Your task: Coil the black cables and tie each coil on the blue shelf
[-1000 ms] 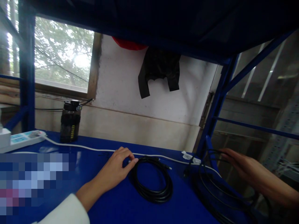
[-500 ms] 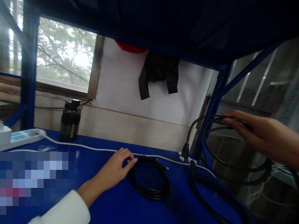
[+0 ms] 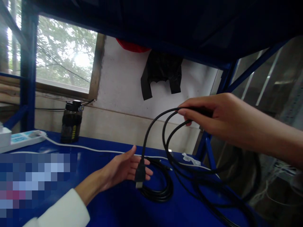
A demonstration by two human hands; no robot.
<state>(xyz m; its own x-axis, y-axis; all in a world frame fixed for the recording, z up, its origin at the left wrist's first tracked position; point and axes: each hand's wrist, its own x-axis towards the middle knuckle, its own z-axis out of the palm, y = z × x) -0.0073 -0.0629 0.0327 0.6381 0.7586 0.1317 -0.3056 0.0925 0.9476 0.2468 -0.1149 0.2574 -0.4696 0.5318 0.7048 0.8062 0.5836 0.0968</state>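
My right hand (image 3: pixel 213 115) is closed around loops of a black HDMI cable (image 3: pixel 152 124), held up above the blue shelf. From its near end the plug (image 3: pixel 140 173) hangs down, metal tip lowest. Behind this plug, my left hand (image 3: pixel 125 168) is open, thumb raised and fingers stretched to the right. Whether its fingers touch the plug I cannot tell. On the shelf beside that hand lies a second coiled black cable (image 3: pixel 157 197), partly covered by the hanging plug. More black cable loops trail down at the right.
A dark bottle (image 3: pixel 71 123) stands at the back left, near a white power strip (image 3: pixel 22 141). Its white cord (image 3: pixel 94 149) runs along the rear edge past a crumpled white scrap (image 3: pixel 191 159). Blue posts (image 3: pixel 29 78) hold an upper shelf (image 3: pixel 165 28) overhead.
My right hand has swung left with the looped cable, bringing its plug over the coil. My left hand has let go of the coil's edge and opened, palm turned right.
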